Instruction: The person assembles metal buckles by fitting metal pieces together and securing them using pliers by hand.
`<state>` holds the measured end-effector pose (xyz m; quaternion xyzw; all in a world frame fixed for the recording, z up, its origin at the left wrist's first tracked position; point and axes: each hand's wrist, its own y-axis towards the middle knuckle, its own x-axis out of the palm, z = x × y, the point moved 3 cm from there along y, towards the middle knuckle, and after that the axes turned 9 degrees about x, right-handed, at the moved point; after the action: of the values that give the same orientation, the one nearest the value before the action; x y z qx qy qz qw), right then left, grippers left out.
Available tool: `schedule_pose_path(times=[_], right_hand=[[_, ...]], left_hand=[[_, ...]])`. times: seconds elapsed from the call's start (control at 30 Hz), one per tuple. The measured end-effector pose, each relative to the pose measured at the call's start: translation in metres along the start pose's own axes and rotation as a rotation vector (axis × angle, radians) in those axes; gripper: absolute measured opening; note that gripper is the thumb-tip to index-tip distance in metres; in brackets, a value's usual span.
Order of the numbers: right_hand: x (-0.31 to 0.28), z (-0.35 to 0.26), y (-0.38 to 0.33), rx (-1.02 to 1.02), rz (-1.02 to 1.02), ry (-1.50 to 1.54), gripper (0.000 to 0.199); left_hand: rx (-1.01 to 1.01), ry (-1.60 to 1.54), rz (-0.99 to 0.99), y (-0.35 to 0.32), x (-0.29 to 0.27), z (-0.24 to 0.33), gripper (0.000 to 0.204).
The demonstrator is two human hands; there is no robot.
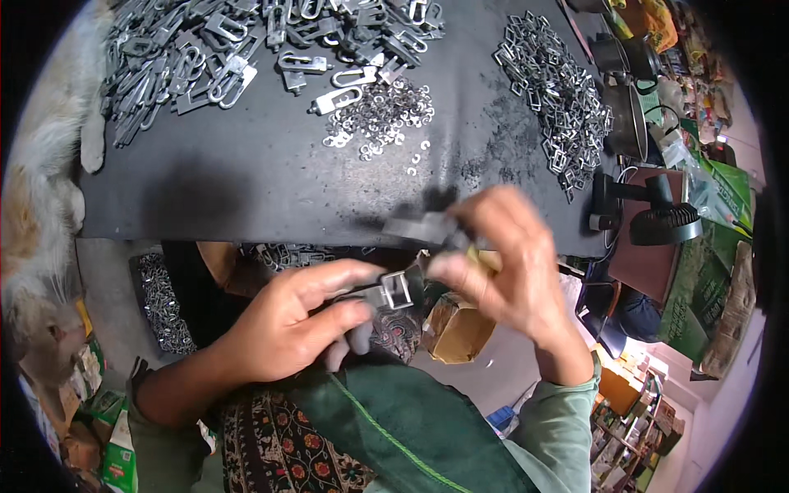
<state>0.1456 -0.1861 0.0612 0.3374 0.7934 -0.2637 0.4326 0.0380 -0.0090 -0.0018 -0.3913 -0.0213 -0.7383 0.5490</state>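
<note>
My left hand (pixel 304 316) is closed, thumb and fingers pinching a small metal buckle (pixel 399 289) with a rectangular open frame. It is held just off the table's near edge, above my lap. My right hand (pixel 505 263) is curled and blurred by motion, a little to the right of the buckle and higher. A grey tool (pixel 419 228) with a bit of yellow sits in its grip; its kind is too smeared to tell. Beyond my hands lie a heap of small C-shaped metal clips (pixel 382 119) and a big pile of looped metal pieces (pixel 222 49).
Rectangular metal rings (pixel 555 103) are piled at the dark table's (pixel 304 189) right. An orange-and-white cat (pixel 49 164) lies along the left side, one paw on the tabletop. A small black fan (pixel 666 222) stands right. Below are a bin of metal parts (pixel 164 304) and a cardboard box (pixel 460 333).
</note>
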Motion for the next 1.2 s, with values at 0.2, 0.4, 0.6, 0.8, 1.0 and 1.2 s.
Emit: schedule_pose_path(times=[0.2,0.4,0.6,0.8,1.0,1.2], right_hand=[[-0.02,0.034,0.023,-0.224,0.194,-0.715,0.039],[-0.021,0.038,0.046,-0.455,0.131,-0.755,0.038],[-0.023,0.027,0.055,-0.464,0.068,-0.711,0.034],[-0.028,0.018,0.05,-0.474,0.013,-0.647,0.034],[-0.027,-0.011,0.038,-0.578,-0.046,-0.405,0.033],[-0.023,-0.019,0.036,-0.548,-0.09,-0.384,0.034]], left_hand=[[0.048,0.0,-0.043,-0.004,-0.007,-0.001,0.025],[0.451,0.373,-0.069,0.003,-0.011,-0.005,0.018],[0.267,0.276,0.019,-0.001,-0.014,-0.002,0.02],[0.367,0.297,0.13,-0.001,-0.016,0.002,0.021],[0.136,-0.075,0.177,0.001,-0.014,0.003,0.019],[0.177,-0.043,0.163,0.001,-0.012,0.006,0.019]])
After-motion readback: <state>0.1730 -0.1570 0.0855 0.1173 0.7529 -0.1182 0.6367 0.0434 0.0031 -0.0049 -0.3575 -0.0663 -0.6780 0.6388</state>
